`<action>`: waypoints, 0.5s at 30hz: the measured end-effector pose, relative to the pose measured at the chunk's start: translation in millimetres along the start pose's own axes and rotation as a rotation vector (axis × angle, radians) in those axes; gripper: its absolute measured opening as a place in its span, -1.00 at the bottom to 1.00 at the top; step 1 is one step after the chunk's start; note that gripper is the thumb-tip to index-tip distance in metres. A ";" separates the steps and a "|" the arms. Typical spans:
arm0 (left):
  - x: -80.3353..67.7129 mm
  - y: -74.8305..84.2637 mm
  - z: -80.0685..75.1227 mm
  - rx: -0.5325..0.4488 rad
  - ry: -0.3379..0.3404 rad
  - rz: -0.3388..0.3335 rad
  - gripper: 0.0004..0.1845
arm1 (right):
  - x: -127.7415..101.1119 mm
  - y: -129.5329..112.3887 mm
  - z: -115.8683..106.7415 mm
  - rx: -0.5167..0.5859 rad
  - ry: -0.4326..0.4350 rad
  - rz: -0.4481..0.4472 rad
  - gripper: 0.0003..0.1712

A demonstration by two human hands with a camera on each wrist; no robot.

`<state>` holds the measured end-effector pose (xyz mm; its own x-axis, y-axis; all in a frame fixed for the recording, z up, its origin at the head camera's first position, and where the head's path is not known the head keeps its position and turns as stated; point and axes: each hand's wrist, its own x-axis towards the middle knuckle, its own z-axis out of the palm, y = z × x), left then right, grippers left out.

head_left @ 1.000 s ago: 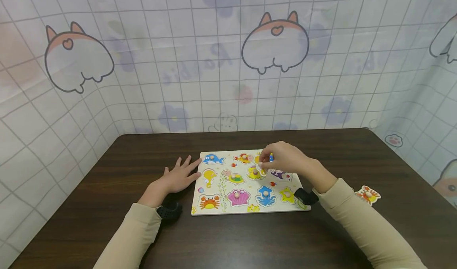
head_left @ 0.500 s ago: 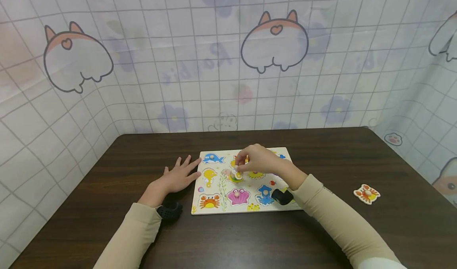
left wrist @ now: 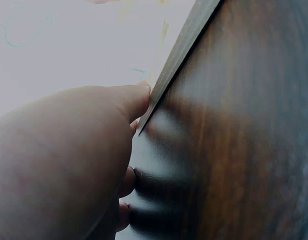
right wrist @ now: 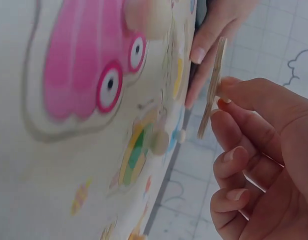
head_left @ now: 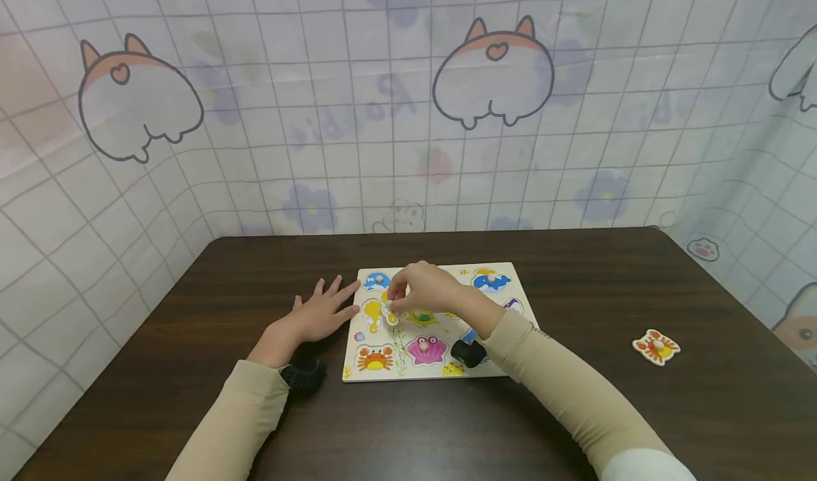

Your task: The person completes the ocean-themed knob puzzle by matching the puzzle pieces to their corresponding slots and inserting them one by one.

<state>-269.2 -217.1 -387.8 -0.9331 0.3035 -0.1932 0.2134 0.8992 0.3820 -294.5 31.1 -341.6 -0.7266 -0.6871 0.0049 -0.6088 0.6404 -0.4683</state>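
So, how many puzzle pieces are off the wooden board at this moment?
2. One orange crab-shaped wooden piece lies alone on the dark table, far right. The right hand pinches another thin piece above the board. Others may be hidden.

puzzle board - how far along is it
Done: one orange piece lies out on the table, right of the puzzle board. In hand: the right hand pinches a lifted piece above the board while the left hand steadies its edge. Left: crab, pink shell and others remain seated.
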 end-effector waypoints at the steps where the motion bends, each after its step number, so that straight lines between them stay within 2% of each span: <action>1: 0.0 -0.1 0.3 -0.001 0.000 0.000 -0.28 | 2.1 -1.7 1.8 -0.014 -0.007 0.004 -0.90; 15: 1.4 -2.7 0.6 0.003 0.000 0.007 -0.28 | 28.0 -9.7 13.7 -0.052 -0.061 0.048 -0.92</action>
<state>-271.0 -218.9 -389.7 -0.9317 0.3096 -0.1902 0.2207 0.8980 0.3807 -304.5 1.0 -349.0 -0.7353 -0.6740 -0.0712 -0.5906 0.6888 -0.4204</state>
